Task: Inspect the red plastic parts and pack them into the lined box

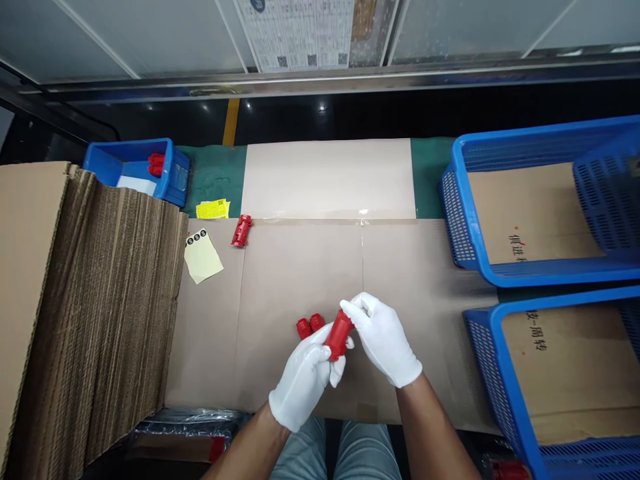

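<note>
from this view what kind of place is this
Probably a factory packing or assembly bench. Both gloved hands, left hand and right hand, hold a red plastic part over a cardboard-covered table, beside a stack of corrugated sheets and blue crates.

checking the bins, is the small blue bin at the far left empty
No, the small blue bin holds a red part and something white.

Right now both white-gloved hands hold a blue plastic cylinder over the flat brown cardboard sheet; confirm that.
Not quite: the plastic cylinder is red, not blue. The head view shows the white-gloved left hand and white-gloved right hand both gripping it over the flat brown cardboard sheet.
</note>
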Motion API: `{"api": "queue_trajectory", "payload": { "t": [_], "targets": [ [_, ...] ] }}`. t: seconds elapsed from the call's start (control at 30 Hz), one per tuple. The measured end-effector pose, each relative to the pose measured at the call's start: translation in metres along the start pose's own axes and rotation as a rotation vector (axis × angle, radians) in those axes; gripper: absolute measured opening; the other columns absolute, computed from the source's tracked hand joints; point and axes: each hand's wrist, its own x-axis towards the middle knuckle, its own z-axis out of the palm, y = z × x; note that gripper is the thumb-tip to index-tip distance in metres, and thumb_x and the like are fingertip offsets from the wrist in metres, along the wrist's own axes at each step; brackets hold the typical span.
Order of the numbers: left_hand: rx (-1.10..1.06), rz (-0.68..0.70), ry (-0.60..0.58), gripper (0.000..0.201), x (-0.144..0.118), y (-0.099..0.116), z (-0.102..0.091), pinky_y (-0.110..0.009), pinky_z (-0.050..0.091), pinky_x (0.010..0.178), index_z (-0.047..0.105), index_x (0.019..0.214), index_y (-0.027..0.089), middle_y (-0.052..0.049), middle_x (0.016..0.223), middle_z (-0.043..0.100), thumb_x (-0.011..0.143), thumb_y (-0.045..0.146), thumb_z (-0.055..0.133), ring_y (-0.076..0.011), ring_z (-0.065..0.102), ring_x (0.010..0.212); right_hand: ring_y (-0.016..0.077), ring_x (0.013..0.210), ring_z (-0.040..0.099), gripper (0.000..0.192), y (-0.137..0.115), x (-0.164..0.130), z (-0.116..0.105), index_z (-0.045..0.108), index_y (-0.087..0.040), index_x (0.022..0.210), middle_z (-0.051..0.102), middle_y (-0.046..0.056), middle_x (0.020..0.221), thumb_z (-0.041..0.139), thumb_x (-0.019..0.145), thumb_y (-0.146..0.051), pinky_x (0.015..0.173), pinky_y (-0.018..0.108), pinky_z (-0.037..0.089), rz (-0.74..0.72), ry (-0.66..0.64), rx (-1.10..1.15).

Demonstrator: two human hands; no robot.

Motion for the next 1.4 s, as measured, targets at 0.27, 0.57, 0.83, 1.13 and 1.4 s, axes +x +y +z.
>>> {"api": "queue_trajectory", "payload": {
  "t": [0.27, 0.57, 0.83, 1.13, 1.4],
  "targets": [
    [-0.028, -0.026, 0.086, 0.040, -0.001, 0.001, 0.010, -0.027, 0.029, 0.055, 0.060, 0.109, 0.006, -0.003, 0.062, 0.051, 0.078, 0.030, 0.053, -0.0114, 0.042, 0.051, 0.0087, 0.059, 0.048, 0.041, 0.013, 0.003, -0.003, 0.052, -0.019, 0.062, 0.053, -0.005, 0.057, 0.056, 0.081, -0.055, 0.063, 0.023, 0.037, 0.003, -0.007, 0.025],
    [-0.030, -0.111, 0.125, 0.038, -0.002, 0.002, 0.014, -0.023, 0.029, 0.047, 0.059, 0.096, 0.011, -0.003, 0.068, 0.053, 0.086, 0.047, 0.056, -0.0081, 0.041, 0.047, 0.0067, 0.055, 0.041, 0.046, 0.019, -0.002, -0.001, 0.051, -0.018, 0.059, 0.048, -0.006, 0.052, 0.058, 0.080, -0.058, 0.058, 0.022, 0.034, 0.046, 0.017, 0.060],
    [0.361, -0.086, 0.043, 0.038, -0.001, 0.012, 0.015, -0.021, 0.031, 0.053, 0.058, 0.113, 0.015, -0.005, 0.092, 0.056, 0.082, 0.035, 0.064, -0.0088, 0.041, 0.063, 0.0066, 0.053, 0.039, 0.045, 0.019, -0.012, -0.002, 0.048, -0.019, 0.058, 0.045, -0.006, 0.051, 0.060, 0.080, -0.056, 0.055, 0.022, 0.032, 0.068, 0.085, 0.116],
    [0.813, 0.082, 0.088, 0.062, -0.001, 0.007, 0.015, -0.040, 0.039, 0.103, 0.042, 0.145, 0.015, -0.014, 0.127, 0.056, 0.085, 0.023, 0.052, -0.0276, 0.052, 0.115, 0.0075, 0.058, 0.037, 0.047, 0.030, -0.017, -0.003, 0.045, -0.019, 0.062, 0.041, -0.006, 0.057, 0.051, 0.084, -0.061, 0.060, 0.023, 0.032, 0.020, 0.053, 0.120],
    [1.377, 0.130, 0.353, 0.031, -0.006, 0.013, -0.047, -0.040, 0.047, 0.093, 0.061, 0.121, 0.021, -0.010, 0.118, 0.060, 0.096, 0.035, 0.048, -0.0268, 0.061, 0.104, 0.0129, 0.072, 0.047, 0.039, 0.052, -0.005, -0.033, 0.046, -0.019, 0.062, 0.050, -0.001, 0.071, 0.048, 0.089, -0.047, 0.076, 0.028, 0.034, -0.023, -0.174, -0.369]
  ]
}}
